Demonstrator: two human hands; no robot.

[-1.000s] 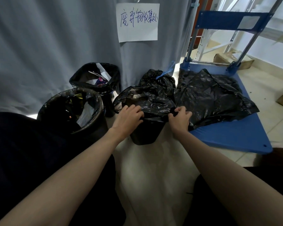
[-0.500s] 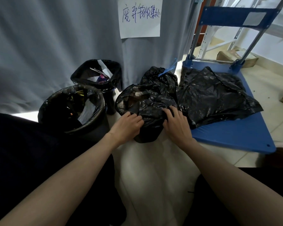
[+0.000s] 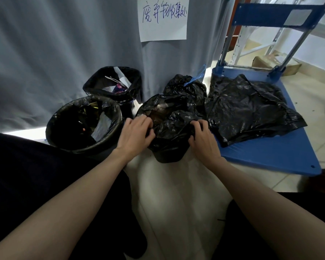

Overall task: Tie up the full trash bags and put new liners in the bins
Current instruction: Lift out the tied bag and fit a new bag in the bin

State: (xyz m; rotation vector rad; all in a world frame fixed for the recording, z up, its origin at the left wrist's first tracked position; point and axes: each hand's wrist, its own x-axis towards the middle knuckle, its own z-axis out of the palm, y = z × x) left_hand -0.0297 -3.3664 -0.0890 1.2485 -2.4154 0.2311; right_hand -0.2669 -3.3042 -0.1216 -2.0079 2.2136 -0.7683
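Observation:
A small black bin (image 3: 170, 156) stands on the floor in front of me, covered by its black trash bag (image 3: 174, 119), which bulges over the rim. My left hand (image 3: 134, 132) grips the bag's plastic on its left side, fingers curled into the film. My right hand (image 3: 203, 136) grips the bag on its right side. Behind it sits a tied black bag (image 3: 186, 87) with a blue tie. Two lined bins with rubbish stand to the left: a large round one (image 3: 83, 124) and a smaller one (image 3: 114, 85).
A blue platform cart (image 3: 281, 152) on the right carries a pile of flat black liners (image 3: 250, 107). A grey curtain (image 3: 54, 44) with a handwritten paper sign (image 3: 162, 17) hangs behind the bins. Cardboard boxes (image 3: 276, 62) lie on the far floor.
Both hands have shifted on the bag, gathering its plastic inward over the small bin; the right hand moved from the bag's right edge toward its middle. The camera moved slightly closer.

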